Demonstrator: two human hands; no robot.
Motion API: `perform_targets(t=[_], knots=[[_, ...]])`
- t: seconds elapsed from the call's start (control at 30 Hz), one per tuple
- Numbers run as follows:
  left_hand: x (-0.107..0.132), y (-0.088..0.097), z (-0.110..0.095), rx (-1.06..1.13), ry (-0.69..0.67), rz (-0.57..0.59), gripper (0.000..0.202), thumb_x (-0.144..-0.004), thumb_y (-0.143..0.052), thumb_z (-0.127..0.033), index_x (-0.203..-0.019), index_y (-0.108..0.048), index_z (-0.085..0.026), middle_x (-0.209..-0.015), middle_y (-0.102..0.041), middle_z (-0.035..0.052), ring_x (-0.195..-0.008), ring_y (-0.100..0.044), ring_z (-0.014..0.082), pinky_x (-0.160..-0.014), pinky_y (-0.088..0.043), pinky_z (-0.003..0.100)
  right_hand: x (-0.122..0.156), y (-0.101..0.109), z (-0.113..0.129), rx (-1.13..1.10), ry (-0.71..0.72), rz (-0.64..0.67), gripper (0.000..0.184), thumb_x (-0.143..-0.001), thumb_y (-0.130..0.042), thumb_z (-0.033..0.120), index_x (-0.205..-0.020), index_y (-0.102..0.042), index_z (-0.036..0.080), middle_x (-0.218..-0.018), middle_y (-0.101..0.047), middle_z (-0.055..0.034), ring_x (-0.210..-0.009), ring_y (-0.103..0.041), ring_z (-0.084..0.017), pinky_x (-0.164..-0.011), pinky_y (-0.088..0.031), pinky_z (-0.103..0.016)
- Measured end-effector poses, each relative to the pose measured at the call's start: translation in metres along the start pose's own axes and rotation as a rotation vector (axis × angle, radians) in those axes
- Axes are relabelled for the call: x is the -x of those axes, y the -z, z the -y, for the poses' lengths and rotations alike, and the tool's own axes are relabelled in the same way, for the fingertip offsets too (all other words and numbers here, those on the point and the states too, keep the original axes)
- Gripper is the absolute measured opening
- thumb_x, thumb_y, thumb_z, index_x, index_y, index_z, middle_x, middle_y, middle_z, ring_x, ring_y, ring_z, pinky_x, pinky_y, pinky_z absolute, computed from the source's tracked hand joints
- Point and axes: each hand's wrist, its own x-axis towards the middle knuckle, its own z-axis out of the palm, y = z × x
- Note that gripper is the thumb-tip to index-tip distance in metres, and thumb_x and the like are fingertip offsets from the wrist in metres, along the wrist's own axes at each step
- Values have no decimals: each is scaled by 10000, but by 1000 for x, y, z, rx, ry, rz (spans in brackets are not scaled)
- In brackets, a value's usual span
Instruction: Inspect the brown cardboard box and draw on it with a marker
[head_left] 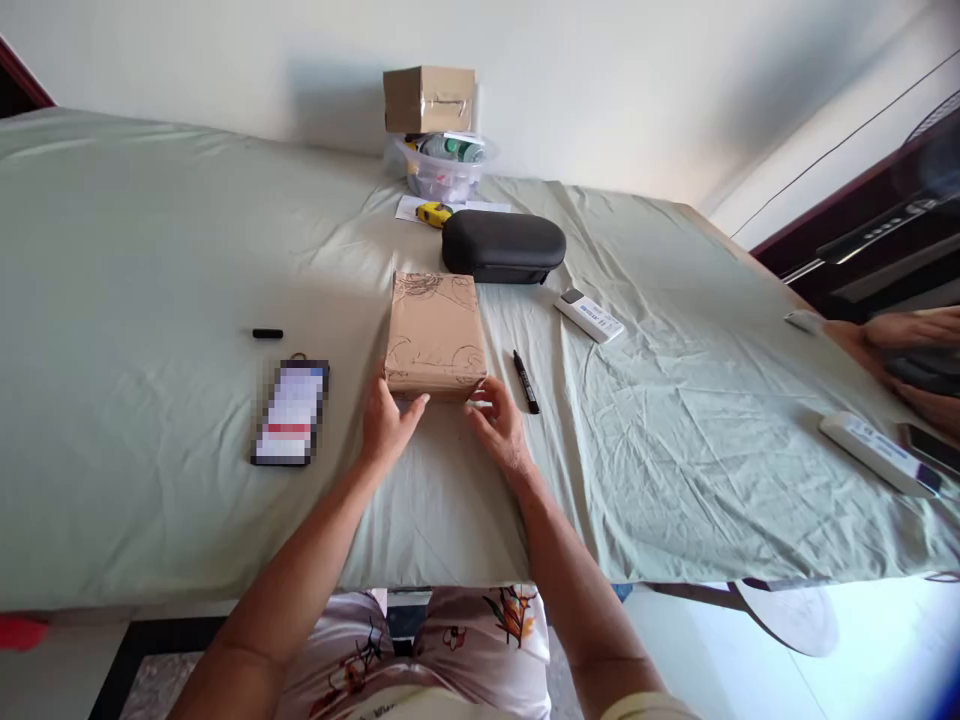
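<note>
A brown cardboard box (435,325) with black scribbled swirls near its corners rests on the cloth-covered table in front of me. My left hand (386,420) grips its near left corner, thumb along the front side. At the near right corner my right hand (499,425) holds the box between thumb and fingers; some fingertips are hidden by it. Just right of that hand lies a black marker (526,382) without its cap. The black marker cap (268,334) is off to the left, above a phone (291,415) whose screen is blurred.
Behind the box sit a black hard case (504,245), a yellow tape measure (433,213) and a plastic tub (442,180) with another carton (429,98) on top. White-and-dark small boxes (590,316) lie to the right. Another person's arm (862,345) rests at the right table edge.
</note>
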Motion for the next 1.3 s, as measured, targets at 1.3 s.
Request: perform_targets(t=[1.3], knots=[[-18, -10, -6, -28, 120, 69, 553, -811, -739, -445, -1251, -551, -165, -1393, -677, 255, -1375, -648, 413, -1156, -521, 560, -15, -8, -1, 88, -92, -142, 476, -840, -675, 321, -1297, -549, 276, -1090, -693, -54, -863, -675, -182, -683, -568, -311]])
